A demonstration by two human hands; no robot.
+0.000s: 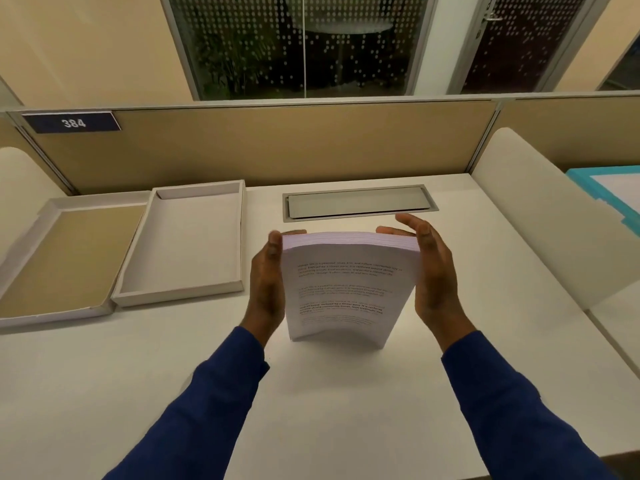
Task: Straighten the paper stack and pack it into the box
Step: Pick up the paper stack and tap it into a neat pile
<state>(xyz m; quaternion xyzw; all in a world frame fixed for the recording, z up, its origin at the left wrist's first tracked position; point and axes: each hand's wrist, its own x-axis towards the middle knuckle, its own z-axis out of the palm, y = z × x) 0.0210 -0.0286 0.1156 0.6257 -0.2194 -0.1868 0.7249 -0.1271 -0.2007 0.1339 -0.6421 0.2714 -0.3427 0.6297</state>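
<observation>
A thick stack of printed white paper (346,289) stands upright on its lower edge on the white desk (311,393), in the middle of the view. My left hand (266,282) presses flat against its left side. My right hand (434,271) holds its right side, fingers curled over the top corner. The printed face of the stack is turned toward me and bows slightly. An open, empty grey box (239,237) lies flat to the left of the stack, apart from my left hand.
The box's lid (20,265), with a tan inside, lies at the far left, touching the box. A metal cable hatch (356,202) sits in the desk behind the stack. A tan partition (277,147) closes the back; white dividers (540,220) flank the desk.
</observation>
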